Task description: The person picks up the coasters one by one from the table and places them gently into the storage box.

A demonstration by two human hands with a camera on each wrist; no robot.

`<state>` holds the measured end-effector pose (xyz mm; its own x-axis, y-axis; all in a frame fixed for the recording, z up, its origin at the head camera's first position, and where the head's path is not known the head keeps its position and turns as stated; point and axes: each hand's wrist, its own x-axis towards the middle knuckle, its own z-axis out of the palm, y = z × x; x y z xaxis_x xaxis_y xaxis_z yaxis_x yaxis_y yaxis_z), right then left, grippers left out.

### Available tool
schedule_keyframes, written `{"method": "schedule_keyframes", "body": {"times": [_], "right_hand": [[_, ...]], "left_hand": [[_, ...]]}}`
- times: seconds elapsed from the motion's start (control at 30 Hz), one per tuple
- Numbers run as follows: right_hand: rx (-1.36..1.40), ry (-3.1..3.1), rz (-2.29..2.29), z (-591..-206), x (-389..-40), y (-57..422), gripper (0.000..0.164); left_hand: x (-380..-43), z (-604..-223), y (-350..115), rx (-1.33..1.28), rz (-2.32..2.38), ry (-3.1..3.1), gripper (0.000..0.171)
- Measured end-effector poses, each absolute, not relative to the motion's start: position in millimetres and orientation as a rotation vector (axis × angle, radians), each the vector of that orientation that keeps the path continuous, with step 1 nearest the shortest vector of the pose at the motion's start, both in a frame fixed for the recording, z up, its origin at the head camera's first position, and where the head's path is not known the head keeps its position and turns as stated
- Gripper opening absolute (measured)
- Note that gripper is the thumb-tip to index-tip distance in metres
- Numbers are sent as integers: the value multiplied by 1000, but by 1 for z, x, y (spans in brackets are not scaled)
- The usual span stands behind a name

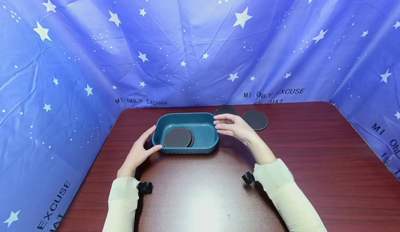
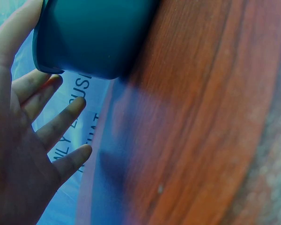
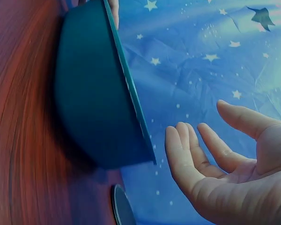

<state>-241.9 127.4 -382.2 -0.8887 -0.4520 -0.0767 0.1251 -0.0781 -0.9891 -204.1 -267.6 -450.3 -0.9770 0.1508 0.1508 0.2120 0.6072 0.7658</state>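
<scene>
A teal rectangular dish (image 1: 202, 151) with rounded corners stands on the table, with round black coasters (image 1: 177, 137) stacked inside. My left hand (image 1: 139, 152) spans its left end, thumb at the front rim and fingertips near the back left. In the left wrist view, the fingers of that hand spread out straight beside the dish wall (image 2: 93, 37). My right hand (image 1: 236, 127) hovers by the right rim with relaxed fingers. The right wrist view shows this hand (image 3: 225, 164) holding nothing, with a gap between its fingertips and the dish (image 3: 96, 93).
Behind my right hand lie two more round black coasters, one partly covered (image 1: 225, 110) and one in full view (image 1: 254, 120). The dark red wooden table (image 1: 312, 162) reaches back to a blue curtain (image 1: 193, 44) with white stars.
</scene>
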Motion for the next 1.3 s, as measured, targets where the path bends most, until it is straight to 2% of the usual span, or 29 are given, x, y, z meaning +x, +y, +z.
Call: {"method": "schedule_keyframes", "body": {"times": [0.33, 0.67, 1.03, 1.13, 1.3], "right_hand": [[-288, 1856, -2101, -394, -247, 165, 54], [-175, 1960, -2280, -400, -252, 202, 51], [-119, 2185, -2452, -411, -263, 233, 25], [-72, 2353, -2390, -415, -268, 239, 27], [-8, 2525, -2240, -421, -274, 247, 45]], "left_hand": [[-204, -451, -268, -315, -1312, -2755, 81], [-204, -451, -268, -313, -1323, -2751, 80], [-204, -453, -269, -319, -1326, -2747, 80], [-203, -452, -269, -321, -1326, -2747, 80], [-203, -453, -269, -335, -1326, -2739, 80]]}}
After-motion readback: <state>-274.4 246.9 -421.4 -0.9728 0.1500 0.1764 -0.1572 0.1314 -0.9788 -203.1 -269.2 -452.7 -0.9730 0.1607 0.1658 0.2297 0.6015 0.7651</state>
